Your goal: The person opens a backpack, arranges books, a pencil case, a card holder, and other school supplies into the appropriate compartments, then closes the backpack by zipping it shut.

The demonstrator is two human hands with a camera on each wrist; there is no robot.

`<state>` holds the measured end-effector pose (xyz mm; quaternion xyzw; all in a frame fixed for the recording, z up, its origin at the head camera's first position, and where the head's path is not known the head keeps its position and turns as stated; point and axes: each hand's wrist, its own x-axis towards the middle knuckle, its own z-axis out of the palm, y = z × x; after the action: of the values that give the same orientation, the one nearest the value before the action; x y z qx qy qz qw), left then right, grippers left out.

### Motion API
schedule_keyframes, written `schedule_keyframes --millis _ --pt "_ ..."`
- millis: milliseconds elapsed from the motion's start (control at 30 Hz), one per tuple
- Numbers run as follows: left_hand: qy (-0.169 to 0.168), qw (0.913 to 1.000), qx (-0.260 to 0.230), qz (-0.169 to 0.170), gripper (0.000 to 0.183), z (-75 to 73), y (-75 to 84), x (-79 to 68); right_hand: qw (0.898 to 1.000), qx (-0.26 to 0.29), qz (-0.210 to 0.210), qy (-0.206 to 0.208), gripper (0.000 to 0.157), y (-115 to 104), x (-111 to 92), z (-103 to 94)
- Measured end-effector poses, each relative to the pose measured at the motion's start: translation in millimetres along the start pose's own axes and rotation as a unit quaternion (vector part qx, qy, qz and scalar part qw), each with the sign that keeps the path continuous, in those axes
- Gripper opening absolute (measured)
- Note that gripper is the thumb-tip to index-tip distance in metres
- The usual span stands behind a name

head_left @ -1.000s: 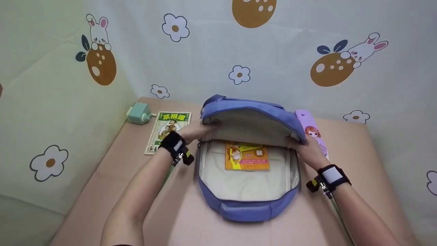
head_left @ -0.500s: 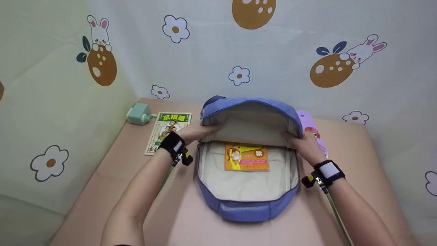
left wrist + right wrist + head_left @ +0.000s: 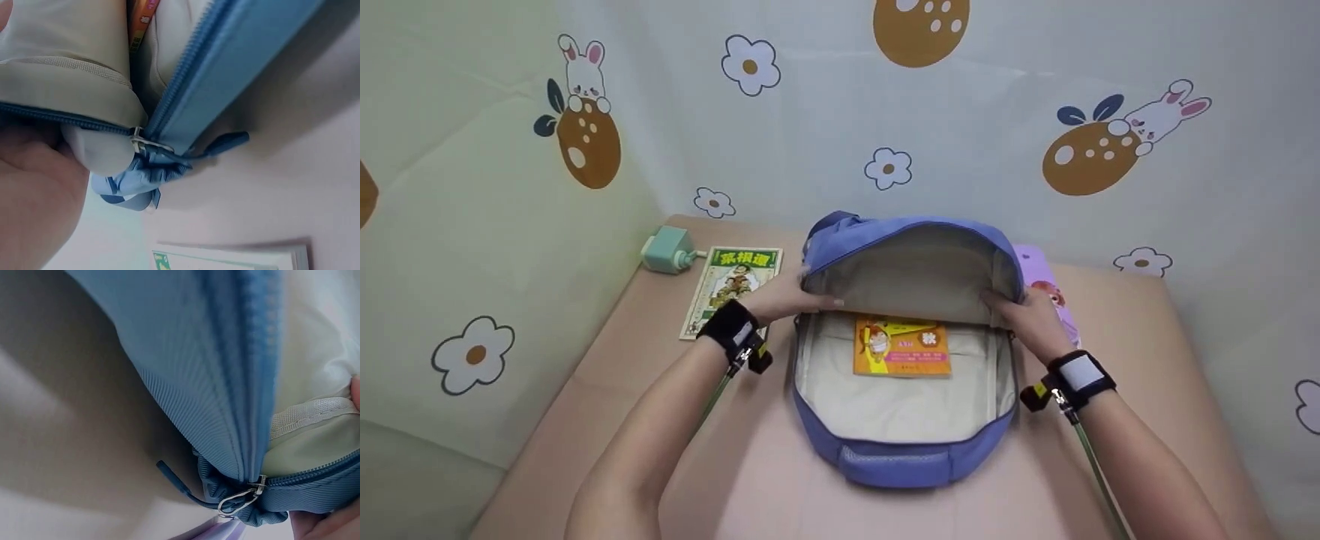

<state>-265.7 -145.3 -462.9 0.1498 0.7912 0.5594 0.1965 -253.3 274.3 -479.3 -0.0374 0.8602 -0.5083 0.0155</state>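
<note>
A blue backpack (image 3: pixel 900 469) lies unzipped on the table, its front flap (image 3: pixel 915 274) lifted and showing pale lining. At the flap's left edge, my left hand (image 3: pixel 786 294) grips the cloth, thumb on the lining side. My right hand (image 3: pixel 1039 321) pinches the opposite edge the same way. Inside the main compartment an orange and yellow book (image 3: pixel 901 349) lies flat, its top end under the flap. In the left wrist view a zipper pull (image 3: pixel 225 144) hangs at the flap's corner. Another zipper pull (image 3: pixel 174 478) shows in the right wrist view.
A green and white book (image 3: pixel 735 281) lies left of the backpack, partly behind my left hand. Beyond it is a teal pump bottle (image 3: pixel 667 250) on its side. A purple case (image 3: pixel 1035 270) is partly hidden on the right. Patterned cloth (image 3: pixel 810 112) hangs behind the table.
My right hand has moved slightly inward with the flap's right edge. The left hand has shifted a little down and left, and the flap's left side has sagged. The book inside stays put.
</note>
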Motion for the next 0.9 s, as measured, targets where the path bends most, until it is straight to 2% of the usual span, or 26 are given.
schedule_keyframes --millis 233,367,500,633,700,767,900 --pt "-0.025 0.9996 0.007 0.013 0.081 -10.4 -1.5 -21.5 1.000 0.003 -0.002 0.004 0.052 -1.6 -2.1 -0.5" --pt "-0.017 0.9996 -0.016 0.014 0.077 -23.3 -6.4 -36.6 1.000 0.001 0.003 0.004 0.052 -2.3 -2.3 -0.3" --pt "0.030 0.9995 -0.012 -0.005 0.067 -41.2 -13.4 -51.9 1.000 0.002 0.007 -0.001 0.051 -3.6 -2.1 0.9" --pt "0.094 0.9937 0.039 -0.049 0.055 -58.5 -21.5 -65.0 1.000 -0.003 0.008 -0.002 0.050 -4.2 -2.1 1.4" --pt "0.122 0.9865 0.077 -0.076 0.049 -65.4 -26.8 -70.3 1.000 -0.006 0.006 -0.001 0.050 -4.2 -2.2 1.4" --pt "0.150 0.9743 0.126 -0.111 0.045 -70.9 -34.1 -74.7 1.000 -0.007 0.007 -0.001 0.050 -4.3 -2.4 1.5" --pt "0.195 0.9350 0.234 -0.182 0.046 -79.1 -51.2 -79.4 1.000 -0.005 0.009 0.002 0.051 -4.1 -2.3 2.3"
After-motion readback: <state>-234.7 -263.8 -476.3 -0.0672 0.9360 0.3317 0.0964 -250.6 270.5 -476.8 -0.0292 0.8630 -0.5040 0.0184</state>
